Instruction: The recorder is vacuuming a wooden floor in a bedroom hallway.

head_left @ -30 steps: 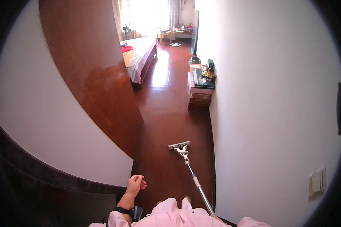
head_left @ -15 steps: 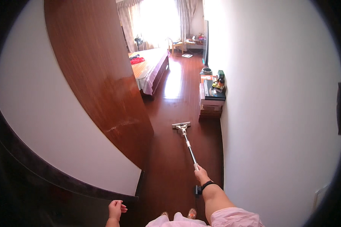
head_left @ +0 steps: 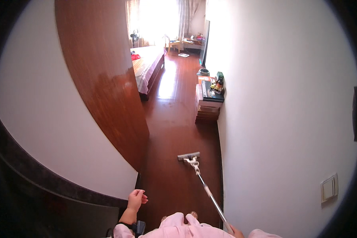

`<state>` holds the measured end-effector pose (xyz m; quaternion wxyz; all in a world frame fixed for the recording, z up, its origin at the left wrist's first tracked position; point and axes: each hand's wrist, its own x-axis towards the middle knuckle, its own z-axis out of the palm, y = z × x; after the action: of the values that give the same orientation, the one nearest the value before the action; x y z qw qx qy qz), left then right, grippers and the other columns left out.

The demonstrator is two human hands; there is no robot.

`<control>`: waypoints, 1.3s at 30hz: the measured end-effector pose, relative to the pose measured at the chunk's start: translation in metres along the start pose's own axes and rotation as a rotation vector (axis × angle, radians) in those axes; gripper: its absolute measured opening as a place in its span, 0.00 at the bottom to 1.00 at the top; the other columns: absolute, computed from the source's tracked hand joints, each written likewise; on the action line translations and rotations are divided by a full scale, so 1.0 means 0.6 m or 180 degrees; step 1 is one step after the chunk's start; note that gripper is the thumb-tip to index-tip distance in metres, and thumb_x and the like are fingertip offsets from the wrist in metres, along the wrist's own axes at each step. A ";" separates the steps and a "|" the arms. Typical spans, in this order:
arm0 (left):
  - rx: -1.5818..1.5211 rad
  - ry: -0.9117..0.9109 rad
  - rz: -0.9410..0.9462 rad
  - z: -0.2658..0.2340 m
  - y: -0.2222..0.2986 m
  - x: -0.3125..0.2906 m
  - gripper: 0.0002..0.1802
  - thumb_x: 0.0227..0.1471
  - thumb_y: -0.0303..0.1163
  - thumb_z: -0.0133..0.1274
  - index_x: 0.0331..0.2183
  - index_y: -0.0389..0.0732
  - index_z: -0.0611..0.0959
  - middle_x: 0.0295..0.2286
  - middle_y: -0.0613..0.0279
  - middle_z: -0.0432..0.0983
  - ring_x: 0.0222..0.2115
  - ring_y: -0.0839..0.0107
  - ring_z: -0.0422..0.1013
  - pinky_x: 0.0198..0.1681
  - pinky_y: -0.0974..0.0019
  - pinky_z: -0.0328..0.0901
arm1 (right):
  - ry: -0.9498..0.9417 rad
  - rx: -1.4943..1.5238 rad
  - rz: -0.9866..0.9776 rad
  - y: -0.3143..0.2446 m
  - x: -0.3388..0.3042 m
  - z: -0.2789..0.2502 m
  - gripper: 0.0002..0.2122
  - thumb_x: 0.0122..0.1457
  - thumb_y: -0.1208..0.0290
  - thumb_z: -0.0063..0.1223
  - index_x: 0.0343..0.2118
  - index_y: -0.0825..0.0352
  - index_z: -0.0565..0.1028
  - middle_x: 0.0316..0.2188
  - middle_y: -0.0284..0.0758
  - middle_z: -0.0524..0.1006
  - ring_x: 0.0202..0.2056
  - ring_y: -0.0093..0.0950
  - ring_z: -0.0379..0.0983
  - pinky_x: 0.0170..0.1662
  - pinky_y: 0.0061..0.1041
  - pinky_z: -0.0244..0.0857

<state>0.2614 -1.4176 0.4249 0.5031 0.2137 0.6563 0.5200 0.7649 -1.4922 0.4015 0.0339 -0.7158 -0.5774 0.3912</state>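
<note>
A flat mop with a white swivel joint has its wide, pale head [head_left: 189,156] down on the reddish-brown wood floor. Its metal pole [head_left: 211,198] slants back toward me at the lower right. My right hand [head_left: 236,232], partly cut off by the lower edge and my pink clothing, is closed around the upper end of this pole. At the lower left, my left hand [head_left: 136,199] hangs free beside the end of the white wall, its fingers loosely bent and apart with nothing in them. A dark band with a box sits on the left wrist.
A brown wooden door panel [head_left: 101,79] stands along the left. Against the right wall [head_left: 281,119], a low cabinet [head_left: 207,115] carries bottles and boxes. Farther in are a bed [head_left: 148,69] and a small chair [head_left: 173,44]. A light switch [head_left: 329,189] is on the right wall.
The mop head has come back toward me along the floor. My right hand has drawn back to the lower edge with the pole. My left hand has risen and moved slightly right.
</note>
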 end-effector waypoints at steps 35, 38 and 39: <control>0.0180 0.0680 0.0129 -0.048 0.018 -0.106 0.10 0.57 0.33 0.43 0.34 0.37 0.75 0.20 0.61 0.73 0.17 0.72 0.71 0.20 0.71 0.68 | -0.0137 -0.0172 -0.0436 -0.134 0.319 0.025 0.24 0.57 0.63 0.38 0.58 0.44 0.55 0.43 0.51 0.71 0.43 0.50 0.68 0.46 0.42 0.62; 0.0148 0.0473 0.0056 -0.040 0.009 -0.078 0.10 0.57 0.33 0.43 0.33 0.37 0.75 0.20 0.61 0.73 0.17 0.72 0.71 0.20 0.71 0.68 | -0.0080 -0.0067 -0.0555 -0.024 0.134 0.001 0.25 0.57 0.60 0.39 0.59 0.43 0.53 0.41 0.53 0.71 0.42 0.52 0.68 0.46 0.43 0.62; 0.0131 0.0288 0.0065 -0.021 0.015 -0.060 0.10 0.57 0.33 0.43 0.33 0.37 0.75 0.20 0.61 0.73 0.17 0.72 0.71 0.20 0.71 0.68 | -0.0016 -0.0147 -0.0271 0.068 0.094 0.018 0.25 0.56 0.61 0.41 0.59 0.46 0.55 0.43 0.52 0.71 0.44 0.50 0.68 0.47 0.40 0.62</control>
<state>0.2628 -1.4493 0.4480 0.4631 0.2071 0.6867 0.5207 0.7927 -1.4622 0.3443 0.0326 -0.6902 -0.6163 0.3778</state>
